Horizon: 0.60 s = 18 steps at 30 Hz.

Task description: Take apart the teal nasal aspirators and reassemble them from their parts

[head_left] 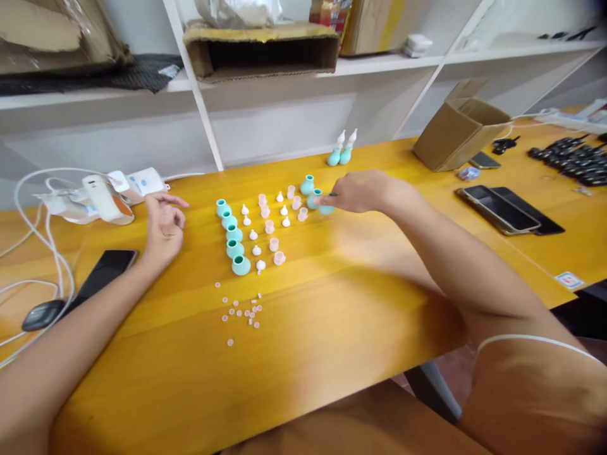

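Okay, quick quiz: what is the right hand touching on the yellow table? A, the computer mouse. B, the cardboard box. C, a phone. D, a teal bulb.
D: the right hand has its fingertips on a teal bulb at the far end of the parts laid out on the table, well apart from the phones, mouse and box.

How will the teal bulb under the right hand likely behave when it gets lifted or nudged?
The teal bulb is small and rounded, so it is probably light. Its look suggests soft rubber that may squash in the right hand. Its neighbours stand upright on their bases, yet a nudge could tip and roll one.
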Available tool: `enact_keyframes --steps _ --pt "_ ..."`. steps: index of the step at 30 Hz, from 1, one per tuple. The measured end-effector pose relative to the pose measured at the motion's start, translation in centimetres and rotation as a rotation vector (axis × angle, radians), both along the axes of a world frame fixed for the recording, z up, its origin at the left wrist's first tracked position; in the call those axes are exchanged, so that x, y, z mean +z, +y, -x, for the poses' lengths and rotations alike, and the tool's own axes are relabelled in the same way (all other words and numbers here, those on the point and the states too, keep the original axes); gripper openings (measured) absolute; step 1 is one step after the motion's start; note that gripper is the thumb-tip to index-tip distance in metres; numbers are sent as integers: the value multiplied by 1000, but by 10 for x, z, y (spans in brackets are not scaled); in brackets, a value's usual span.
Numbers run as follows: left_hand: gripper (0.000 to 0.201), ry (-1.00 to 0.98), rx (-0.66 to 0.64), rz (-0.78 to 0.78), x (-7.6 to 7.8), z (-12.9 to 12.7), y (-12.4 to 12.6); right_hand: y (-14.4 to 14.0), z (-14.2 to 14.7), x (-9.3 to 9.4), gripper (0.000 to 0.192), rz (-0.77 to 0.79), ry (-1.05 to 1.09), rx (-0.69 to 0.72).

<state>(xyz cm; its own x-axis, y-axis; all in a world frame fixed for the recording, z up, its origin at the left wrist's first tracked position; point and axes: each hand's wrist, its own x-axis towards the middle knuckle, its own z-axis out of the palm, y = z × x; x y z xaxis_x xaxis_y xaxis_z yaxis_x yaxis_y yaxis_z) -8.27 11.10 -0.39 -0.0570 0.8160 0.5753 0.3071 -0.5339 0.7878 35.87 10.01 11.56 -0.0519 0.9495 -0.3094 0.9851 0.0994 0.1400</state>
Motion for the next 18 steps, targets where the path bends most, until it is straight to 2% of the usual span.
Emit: enact_keyframes --steps 3,6,8,10,11,13,15,16,18 --pt "47 -62 32 88 -17 2 3 2 12 -9 80 82 -31 38" --pt "46 -58 31 119 -23 3 3 3 15 -9 81 119 -53 67" --pt "42 -47 24 131 -24 3 2 12 5 -4 83 102 -10 41" --pt "39 -44 21 137 -24 3 2 31 -15 3 82 29 86 -13" --pt "39 -44 22 137 -24 3 2 45 -27 6 81 -54 153 -18" --pt "38 -27 17 138 -25 2 2 78 -50 10 75 -254 254 -45" --pt "38 -2 6 139 -26 3 2 111 -67 7 62 -517 306 -25" --pt "39 7 1 141 -27 3 2 126 -73 4 60 -568 320 -34" --pt "40 23 -2 143 -29 4 2 148 -81 -7 56 -548 315 -66"
